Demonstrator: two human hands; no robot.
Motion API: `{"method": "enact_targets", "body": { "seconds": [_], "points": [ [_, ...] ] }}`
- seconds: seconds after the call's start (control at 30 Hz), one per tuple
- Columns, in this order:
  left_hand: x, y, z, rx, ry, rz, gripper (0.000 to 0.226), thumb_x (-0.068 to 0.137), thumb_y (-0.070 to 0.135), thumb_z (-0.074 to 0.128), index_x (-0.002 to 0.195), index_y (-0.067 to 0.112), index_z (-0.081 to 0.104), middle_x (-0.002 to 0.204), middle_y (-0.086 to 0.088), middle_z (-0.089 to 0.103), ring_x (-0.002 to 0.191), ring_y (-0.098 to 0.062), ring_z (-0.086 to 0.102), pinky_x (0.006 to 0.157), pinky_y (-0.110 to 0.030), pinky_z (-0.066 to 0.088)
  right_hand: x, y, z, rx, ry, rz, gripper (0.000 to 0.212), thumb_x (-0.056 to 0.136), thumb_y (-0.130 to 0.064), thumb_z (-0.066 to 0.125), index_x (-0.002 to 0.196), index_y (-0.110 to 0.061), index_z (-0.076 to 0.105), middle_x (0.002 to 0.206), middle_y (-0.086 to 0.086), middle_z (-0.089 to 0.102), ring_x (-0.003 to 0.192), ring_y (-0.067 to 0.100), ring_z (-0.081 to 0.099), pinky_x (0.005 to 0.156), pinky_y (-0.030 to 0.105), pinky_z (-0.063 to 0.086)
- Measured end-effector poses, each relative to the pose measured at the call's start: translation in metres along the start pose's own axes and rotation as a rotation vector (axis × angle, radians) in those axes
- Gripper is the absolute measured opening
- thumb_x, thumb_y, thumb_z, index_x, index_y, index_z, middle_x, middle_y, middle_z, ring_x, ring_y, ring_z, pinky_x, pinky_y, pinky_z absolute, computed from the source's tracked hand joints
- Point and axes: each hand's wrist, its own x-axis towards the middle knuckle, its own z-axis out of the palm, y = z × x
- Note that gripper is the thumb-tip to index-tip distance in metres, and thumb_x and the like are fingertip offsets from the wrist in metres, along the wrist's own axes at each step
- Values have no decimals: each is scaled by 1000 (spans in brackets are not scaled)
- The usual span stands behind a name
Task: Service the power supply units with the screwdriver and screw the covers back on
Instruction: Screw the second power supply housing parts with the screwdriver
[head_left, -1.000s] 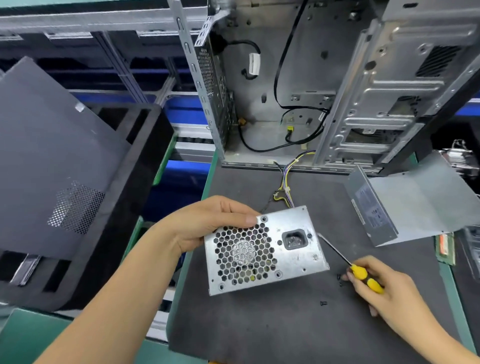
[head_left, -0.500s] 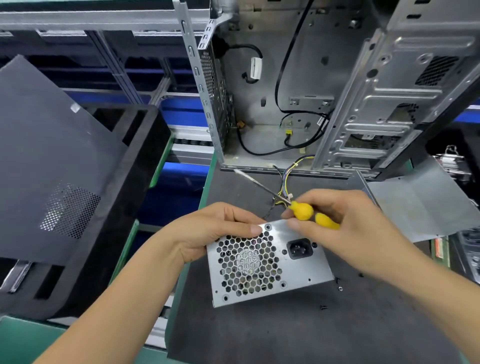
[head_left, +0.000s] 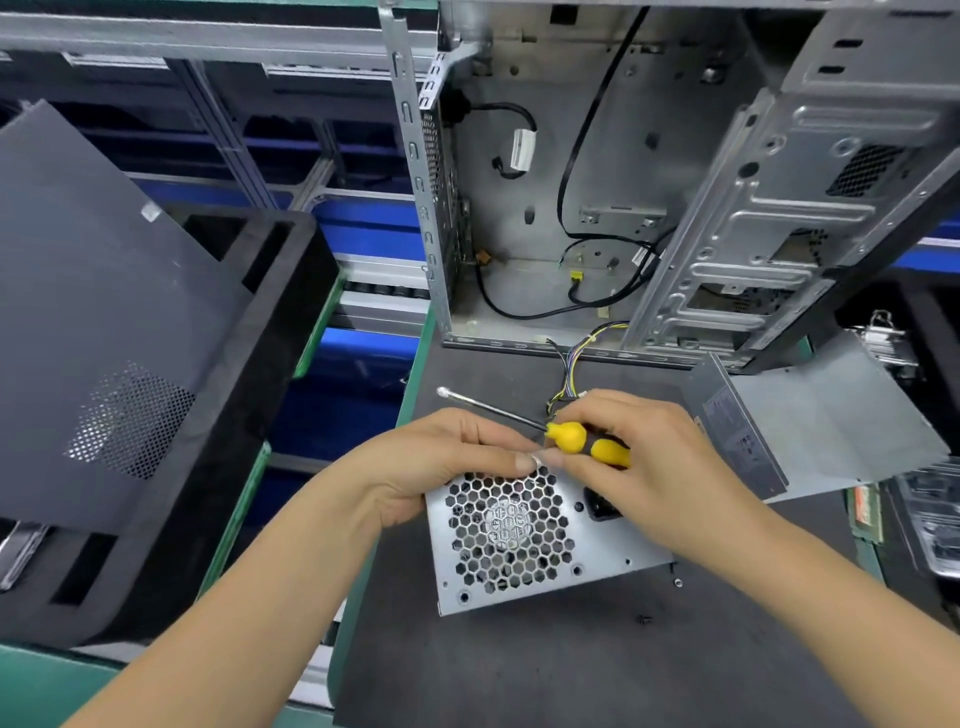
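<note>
Screws: two or three loose ones (head_left: 677, 582) lie on the mat (head_left: 519, 675), just right of the unit's near corner.
Unit: the PSU (head_left: 519, 540) sits tilted on the mat, fan grille up, under both hands.
Left hand: the left hand (head_left: 447, 462) grips the unit's far left corner, thumb pressed on the top edge, fingers curled behind it.
Right hand: the right hand (head_left: 649, 467) wraps the yellow handle of the screwdriver (head_left: 571, 436), thumb and forefinger pinched together beside the left thumb; whether a screw sits between them I cannot tell.
Screwdriver: it lies nearly flat, shaft pointing far-left, tip clear of every screw hole.
Cover: a bent grey cover (head_left: 810, 421) lies to the right, apart from the unit.
Case: an open case (head_left: 597, 208) stands at the back, wires trailing out towards the unit.
Progress: judged early in refitting; the cover is still off, screws are still loose and no driving is underway.
</note>
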Motion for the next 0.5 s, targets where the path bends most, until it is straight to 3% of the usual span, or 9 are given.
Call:
{"method": "enact_targets", "body": {
  "seconds": [0.1,0.2,0.43,0.5],
  "points": [
    [1,0,-1,-12,54,19,19,76,3,70,91,10,79,95,-9,76,89,-14,71,83,-21,55,-1,-2,3,-147,4,-78,11,86,-27,69,87,-18,63,79,-9,54,71,12,49,58,34,44],
    [0,0,0,0,55,37,20,81,-6,67,88,8,79,89,-9,76,82,-14,72,78,-21,57,-3,-6,6,-250,0,-110,11,86,-25,69,86,-17,62,79,-7,54,63,13,44,50,38,45],
    [-2,2,4,9,82,13,20,84,-5,66,90,10,79,92,-5,76,88,-12,70,95,-28,51,-1,-11,8,-324,19,-79,14,87,-25,69,85,-17,58,77,-7,52,56,15,39,43,34,41],
    [-2,3,3,15,87,18,21,84,-5,66,89,11,78,91,-6,76,86,-13,70,90,-26,53,0,-10,7,-313,-4,-58,14,87,-30,67,85,-20,57,78,-10,51,58,12,38,46,29,36]
  ]
}}
